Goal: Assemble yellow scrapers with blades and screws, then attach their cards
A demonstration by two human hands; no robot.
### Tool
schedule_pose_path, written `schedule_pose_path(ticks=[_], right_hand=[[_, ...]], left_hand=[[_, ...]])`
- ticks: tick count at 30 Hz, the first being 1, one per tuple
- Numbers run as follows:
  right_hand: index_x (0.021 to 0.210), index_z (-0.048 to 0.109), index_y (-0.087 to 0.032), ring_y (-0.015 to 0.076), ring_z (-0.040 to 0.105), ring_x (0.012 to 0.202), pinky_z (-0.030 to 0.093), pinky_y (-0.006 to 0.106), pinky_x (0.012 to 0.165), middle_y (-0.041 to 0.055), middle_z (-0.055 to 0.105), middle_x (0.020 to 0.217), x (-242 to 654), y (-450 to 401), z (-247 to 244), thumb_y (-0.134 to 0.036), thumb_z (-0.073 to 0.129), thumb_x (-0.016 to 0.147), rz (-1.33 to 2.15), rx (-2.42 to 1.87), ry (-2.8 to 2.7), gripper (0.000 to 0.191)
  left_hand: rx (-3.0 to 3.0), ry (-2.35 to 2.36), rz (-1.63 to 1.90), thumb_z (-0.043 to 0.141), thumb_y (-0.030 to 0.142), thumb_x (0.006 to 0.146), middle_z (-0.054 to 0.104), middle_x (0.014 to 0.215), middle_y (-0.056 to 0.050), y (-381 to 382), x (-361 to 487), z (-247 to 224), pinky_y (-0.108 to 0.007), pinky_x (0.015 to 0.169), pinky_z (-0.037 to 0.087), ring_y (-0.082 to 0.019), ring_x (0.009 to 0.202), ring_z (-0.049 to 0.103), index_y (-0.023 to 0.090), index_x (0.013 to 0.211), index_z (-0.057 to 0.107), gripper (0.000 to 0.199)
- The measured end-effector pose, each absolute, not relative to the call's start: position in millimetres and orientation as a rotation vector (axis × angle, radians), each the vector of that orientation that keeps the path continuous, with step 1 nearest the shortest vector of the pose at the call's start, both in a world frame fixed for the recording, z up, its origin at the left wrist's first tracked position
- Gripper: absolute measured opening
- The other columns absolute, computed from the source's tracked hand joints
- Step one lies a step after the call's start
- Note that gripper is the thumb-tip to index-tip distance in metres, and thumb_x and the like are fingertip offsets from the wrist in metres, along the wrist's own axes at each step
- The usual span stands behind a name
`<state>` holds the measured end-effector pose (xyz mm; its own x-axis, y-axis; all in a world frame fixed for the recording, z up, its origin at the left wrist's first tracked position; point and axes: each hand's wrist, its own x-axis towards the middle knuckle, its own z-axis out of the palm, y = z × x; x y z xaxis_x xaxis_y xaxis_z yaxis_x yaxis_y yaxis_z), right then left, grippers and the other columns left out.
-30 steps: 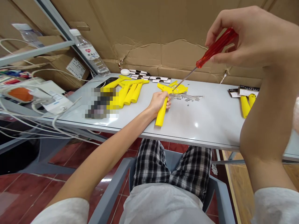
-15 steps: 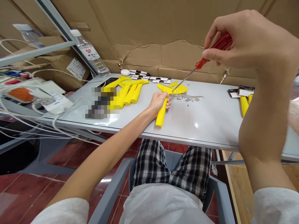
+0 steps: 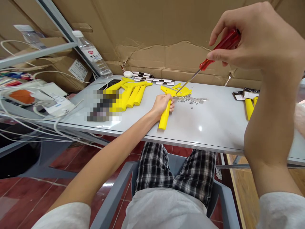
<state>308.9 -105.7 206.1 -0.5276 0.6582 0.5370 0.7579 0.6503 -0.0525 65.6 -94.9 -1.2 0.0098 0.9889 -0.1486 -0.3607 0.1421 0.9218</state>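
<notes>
My left hand (image 3: 162,104) is closed around the tube-like grip of a yellow plastic scraper (image 3: 164,120), whose wide head points away from me on the table. Up on the right, my right hand (image 3: 240,38) has its fingers round the red handle of a screwdriver (image 3: 221,47). The shaft slants down to the left, and its tip meets the scraper's head near my left fingers. Whether a screw sits under the tip is too small to tell. Loose yellow head pieces (image 3: 186,91), metal strips (image 3: 196,100) and several small screws (image 3: 188,102) lie just right of the scraper.
More yellow scrapers (image 3: 135,95) lie left on the grey table (image 3: 209,127), beside a blurred patch. Other yellow handles with labels (image 3: 249,106) are at the right. A water bottle (image 3: 92,54) leans at the back left, near white cables (image 3: 57,124). Cardboard (image 3: 166,35) stands behind.
My right hand has turned slightly on the screwdriver, its knuckles rising a little and the handle rotating. The left hand and the scraper stay in place.
</notes>
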Motion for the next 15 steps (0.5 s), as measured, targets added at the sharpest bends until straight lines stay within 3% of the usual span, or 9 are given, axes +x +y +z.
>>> schedule_pose_path(ticks=[2, 4, 9, 11, 15], right_hand=[[0.094, 0.073, -0.021, 0.0084, 0.060, 0.070, 0.057, 0.038, 0.096, -0.0065, 0.066, 0.079, 305.0, -104.5, 203.4, -0.018, 0.083, 0.092, -0.271, -1.079, -2.332, 0.011], [0.092, 0.070, -0.020, 0.0066, 0.055, 0.069, 0.056, 0.041, 0.104, -0.0072, 0.064, 0.078, 303.5, -103.5, 202.5, -0.019, 0.080, 0.095, -0.294, -1.065, -2.335, 0.010], [0.107, 0.067, -0.023, 0.0102, 0.069, 0.079, 0.049, 0.025, 0.067, -0.0068, 0.073, 0.095, 312.1, -104.7, 208.2, -0.019, 0.097, 0.080, -0.173, -1.032, -2.423, 0.041], [0.109, 0.068, -0.027, 0.0115, 0.073, 0.084, 0.051, 0.025, 0.065, -0.0066, 0.075, 0.102, 315.7, -106.2, 210.9, -0.019, 0.096, 0.080, -0.129, -1.015, -2.448, 0.042], [0.103, 0.070, -0.038, 0.0135, 0.077, 0.087, 0.056, 0.031, 0.068, -0.0062, 0.077, 0.093, 315.8, -107.3, 211.7, -0.025, 0.092, 0.085, -0.148, -1.064, -2.426, 0.031]], left_hand=[[0.825, 1.016, 1.265, 0.063, 0.012, 0.081, 0.052, 0.060, 0.002, -94.6, 65.8, -1.5, -0.020, 0.039, 0.033, -0.010, 0.046, 0.044, 0.021, 0.073, 0.048, 0.019], [0.817, 1.016, 1.259, 0.064, 0.012, 0.080, 0.052, 0.059, 0.002, -94.2, 65.8, -1.5, -0.020, 0.039, 0.033, -0.009, 0.046, 0.044, 0.022, 0.074, 0.048, 0.019], [0.804, 1.008, 1.253, 0.064, 0.013, 0.081, 0.052, 0.059, 0.003, -94.5, 65.8, -0.6, -0.020, 0.039, 0.033, -0.009, 0.046, 0.044, 0.022, 0.076, 0.048, 0.020], [0.805, 1.003, 1.258, 0.065, 0.013, 0.082, 0.052, 0.060, 0.003, -94.9, 66.1, -0.1, -0.020, 0.040, 0.032, -0.009, 0.046, 0.044, 0.022, 0.076, 0.047, 0.021], [0.816, 1.000, 1.263, 0.067, 0.013, 0.080, 0.053, 0.061, 0.002, -95.8, 66.6, 0.3, -0.020, 0.040, 0.032, -0.009, 0.046, 0.045, 0.022, 0.075, 0.047, 0.023]])
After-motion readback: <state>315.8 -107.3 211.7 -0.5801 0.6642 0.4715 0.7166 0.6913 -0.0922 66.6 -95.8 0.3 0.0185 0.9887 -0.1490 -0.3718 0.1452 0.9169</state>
